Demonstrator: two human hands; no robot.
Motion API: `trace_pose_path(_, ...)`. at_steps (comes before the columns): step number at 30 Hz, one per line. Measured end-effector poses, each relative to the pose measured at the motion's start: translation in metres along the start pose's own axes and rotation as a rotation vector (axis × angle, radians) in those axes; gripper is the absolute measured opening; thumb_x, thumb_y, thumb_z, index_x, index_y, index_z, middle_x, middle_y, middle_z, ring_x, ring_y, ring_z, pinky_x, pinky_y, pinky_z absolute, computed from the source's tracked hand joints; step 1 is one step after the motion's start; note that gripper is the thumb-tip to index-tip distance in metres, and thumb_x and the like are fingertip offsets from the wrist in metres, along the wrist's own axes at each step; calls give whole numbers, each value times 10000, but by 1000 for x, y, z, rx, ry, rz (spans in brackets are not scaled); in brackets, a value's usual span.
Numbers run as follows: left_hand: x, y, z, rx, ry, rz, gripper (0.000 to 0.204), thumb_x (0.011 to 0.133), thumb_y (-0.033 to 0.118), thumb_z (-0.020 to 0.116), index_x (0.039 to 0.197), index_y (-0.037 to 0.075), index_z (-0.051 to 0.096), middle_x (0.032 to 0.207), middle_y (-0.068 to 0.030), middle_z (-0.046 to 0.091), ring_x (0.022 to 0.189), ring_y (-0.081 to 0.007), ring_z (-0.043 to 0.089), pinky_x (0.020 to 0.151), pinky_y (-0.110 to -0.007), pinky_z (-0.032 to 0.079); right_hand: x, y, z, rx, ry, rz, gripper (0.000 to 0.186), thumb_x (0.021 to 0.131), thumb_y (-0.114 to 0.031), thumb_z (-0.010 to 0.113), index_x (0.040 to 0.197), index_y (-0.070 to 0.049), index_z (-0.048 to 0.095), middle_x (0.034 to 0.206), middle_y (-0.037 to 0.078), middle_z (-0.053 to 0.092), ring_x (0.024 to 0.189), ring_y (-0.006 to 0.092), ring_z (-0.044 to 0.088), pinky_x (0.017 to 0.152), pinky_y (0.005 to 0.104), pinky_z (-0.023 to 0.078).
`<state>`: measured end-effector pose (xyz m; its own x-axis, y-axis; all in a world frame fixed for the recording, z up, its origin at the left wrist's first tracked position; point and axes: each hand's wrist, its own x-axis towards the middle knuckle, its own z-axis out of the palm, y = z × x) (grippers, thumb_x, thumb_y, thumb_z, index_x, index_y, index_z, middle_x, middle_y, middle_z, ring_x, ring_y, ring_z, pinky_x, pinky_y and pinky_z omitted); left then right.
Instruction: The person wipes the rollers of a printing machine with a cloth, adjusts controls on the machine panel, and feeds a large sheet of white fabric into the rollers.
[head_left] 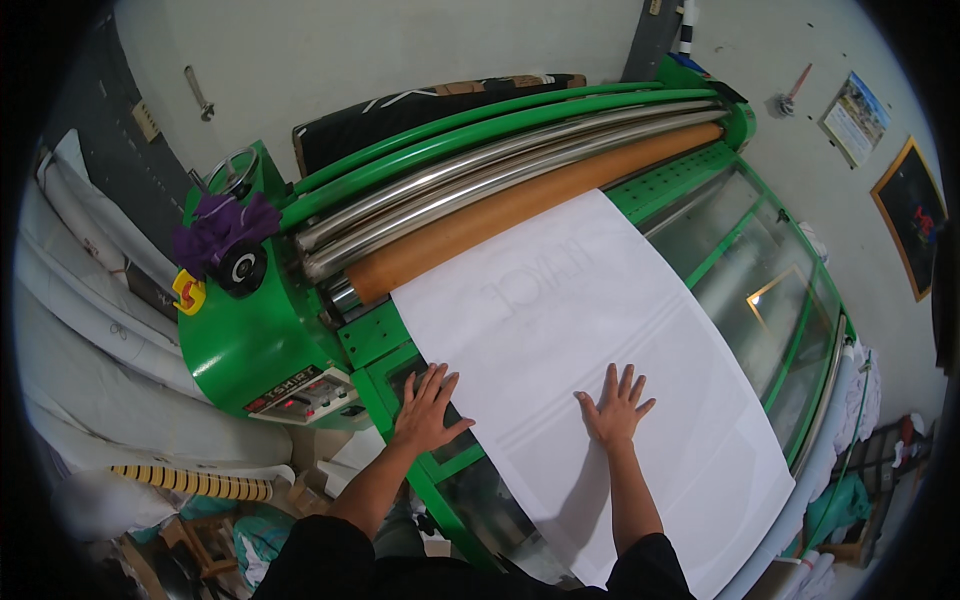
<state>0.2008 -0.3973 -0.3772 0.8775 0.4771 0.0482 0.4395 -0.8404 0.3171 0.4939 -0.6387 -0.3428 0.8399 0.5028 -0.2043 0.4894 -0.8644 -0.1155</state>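
Observation:
A large white sheet [600,300] lies across the bed of a green roller press [250,340], its far edge meeting the brown roller [540,205]. Faint mirrored lettering shows through near that far end. My right hand [615,408] rests on the sheet with its fingers spread. At the sheet's left edge is my left hand [428,412], fingers stretched out, partly over the green frame and dark glass. Neither hand holds anything. The sheet's nearest part runs out of view behind my right arm.
Metal rollers [520,165] run behind the brown one. A purple cloth [225,232] hangs by a handwheel [232,172], above a control panel [308,398]. White fabric rolls [110,330] lean at left. A long pale roll [835,430] borders the right side.

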Motion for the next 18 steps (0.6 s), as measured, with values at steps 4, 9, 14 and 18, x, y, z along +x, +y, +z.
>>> trace_pose_path(4,0,2,-2,-10,23,11,997,908,715,657,1611,57,398,1708,-195,283,1617,-342,196,1274,-639,125,0,0,0,-6,-1,0,1033,927,-835,477,1697,-182,255,1778,180,119,1631,455,29,1221,766,-4)
trace_pose_path(9,1,2,-3,28,-15,2,999,940,752,589,1634,69,364,1724,-201,252,1623,-334,182,1287,-627,111,-1,1,2,-13,26,-17,1025,936,-827,462,1691,-162,264,1763,207,153,1623,475,51,1208,786,25)
trace_pose_path(14,1,2,-3,30,-37,-13,1005,936,759,588,1631,68,367,1722,-199,253,1624,-333,179,1288,-630,113,0,0,1,-15,20,-17,1024,932,-826,473,1688,-165,273,1760,209,162,1620,479,62,1207,787,32)
trace_pose_path(18,1,3,-4,23,-53,-21,1006,936,758,588,1633,69,363,1723,-195,251,1627,-329,169,1291,-631,106,3,1,4,-7,8,-8,1052,915,-856,471,1696,-184,258,1770,193,137,1626,466,43,1212,780,7)
